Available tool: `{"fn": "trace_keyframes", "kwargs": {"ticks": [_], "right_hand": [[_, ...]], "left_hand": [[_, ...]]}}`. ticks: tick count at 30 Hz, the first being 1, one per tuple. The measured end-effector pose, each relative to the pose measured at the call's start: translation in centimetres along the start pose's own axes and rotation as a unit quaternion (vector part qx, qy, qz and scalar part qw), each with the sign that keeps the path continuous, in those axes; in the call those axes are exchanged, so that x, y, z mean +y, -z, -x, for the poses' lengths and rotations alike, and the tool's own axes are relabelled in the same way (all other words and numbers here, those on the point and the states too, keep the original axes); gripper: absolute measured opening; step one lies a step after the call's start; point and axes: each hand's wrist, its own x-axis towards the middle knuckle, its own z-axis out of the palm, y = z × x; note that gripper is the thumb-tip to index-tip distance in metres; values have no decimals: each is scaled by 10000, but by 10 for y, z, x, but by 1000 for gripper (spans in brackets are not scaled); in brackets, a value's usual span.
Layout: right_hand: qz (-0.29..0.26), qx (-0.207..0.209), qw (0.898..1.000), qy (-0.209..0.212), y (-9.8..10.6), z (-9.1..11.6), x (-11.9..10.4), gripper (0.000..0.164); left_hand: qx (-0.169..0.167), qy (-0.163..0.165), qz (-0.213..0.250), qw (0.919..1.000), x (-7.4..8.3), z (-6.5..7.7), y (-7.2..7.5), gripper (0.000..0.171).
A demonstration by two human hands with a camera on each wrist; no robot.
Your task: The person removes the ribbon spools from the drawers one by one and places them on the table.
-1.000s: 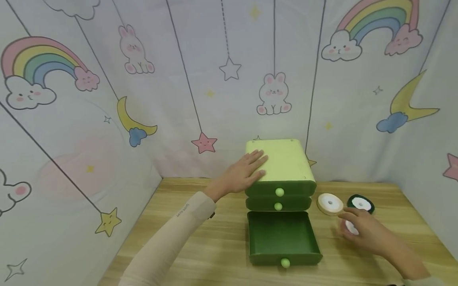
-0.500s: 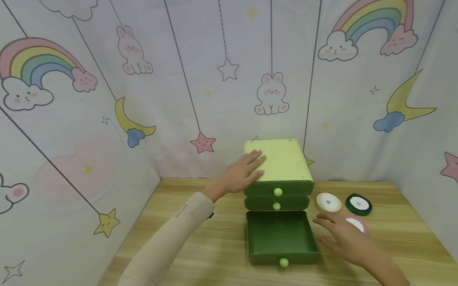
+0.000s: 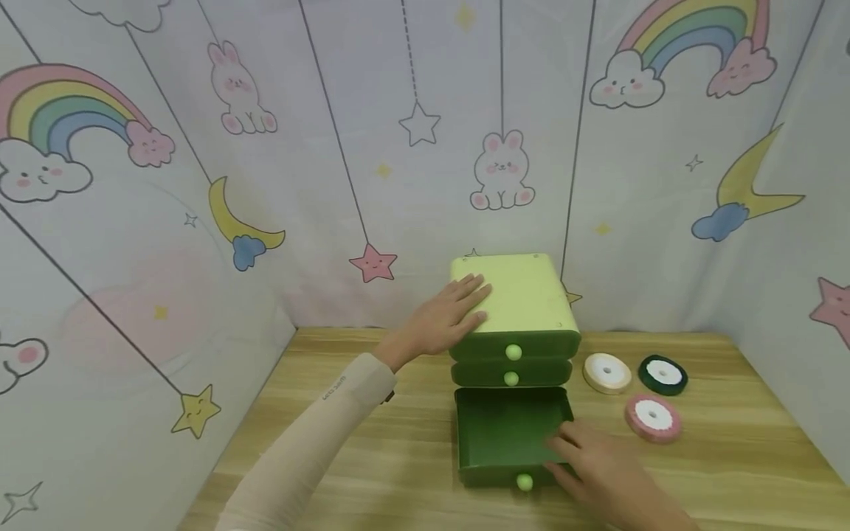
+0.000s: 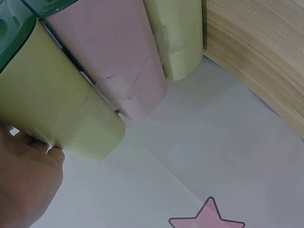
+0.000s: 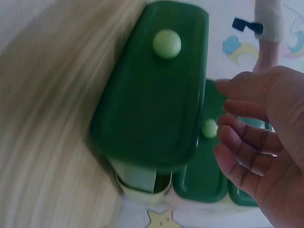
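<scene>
A small drawer cabinet [image 3: 524,291] has a pale yellow top and green drawer fronts. Its bottom drawer [image 3: 511,417] is pulled out, with a bare green inside and a round light-green knob [image 3: 524,482]. My left hand [image 3: 441,317] rests with extended fingers on the top's left edge; in the left wrist view that hand [image 4: 31,178] lies against the cabinet's yellow side [image 4: 71,104]. My right hand [image 3: 598,464] is over the open drawer's right front corner. In the right wrist view its fingers [image 5: 244,166] curve loosely around nothing, beside the drawer front [image 5: 152,99].
Three ribbon spools lie right of the cabinet: cream [image 3: 607,373], dark green [image 3: 662,375] and pink [image 3: 654,417]. The wooden table [image 3: 345,457] meets a printed cloth backdrop [image 3: 319,206] behind and on both sides. Two upper drawers [image 3: 478,372] are closed.
My right hand has moved left, away from the pink spool, to the open drawer's right front corner. The pink spool is now fully visible. My left hand has stayed on the cabinet top.
</scene>
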Motion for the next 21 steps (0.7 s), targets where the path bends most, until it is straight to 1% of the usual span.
{"fn": "trace_keyframes", "kwargs": {"ticks": [2,5,9,10,13,14,15,16,18,19,21], "right_hand": [[2,33,9999,100,-3,-2,-8,40],[73,-2,9997,224,-9,-4,-17,16],[167,1,9992,361,-17,-5,-26,11],[177,28,9990,398,-19,-5,-28,16],[259,62,9985,473,-26,-2,-32,45],[306,26,9984,480,-28,-1,-34,48],[341,-75,9983,466,-29,0,-36,42],[345,-233,9982,425,-30,1,-38,33],[348,-684,9967,268,-31,2,-43,14],[341,-936,9949,169,-30,2,-45,12],[267,-1423,9894,-96,-29,2,-49,23]], "left_hand": [[-10,6,10,10000,0,0,1,66],[-11,14,37,10000,1,0,3,65],[-5,14,100,9999,3,1,4,65],[-5,4,99,10000,3,1,5,65],[-23,-7,106,9999,4,1,5,65],[-27,-8,102,9999,4,1,5,65],[-22,-15,101,9999,4,1,5,65],[-18,-14,96,10000,4,2,5,65],[-11,-3,104,9999,3,2,5,65],[-11,4,108,9999,3,2,4,65],[-10,12,116,9999,3,3,4,65]]}}
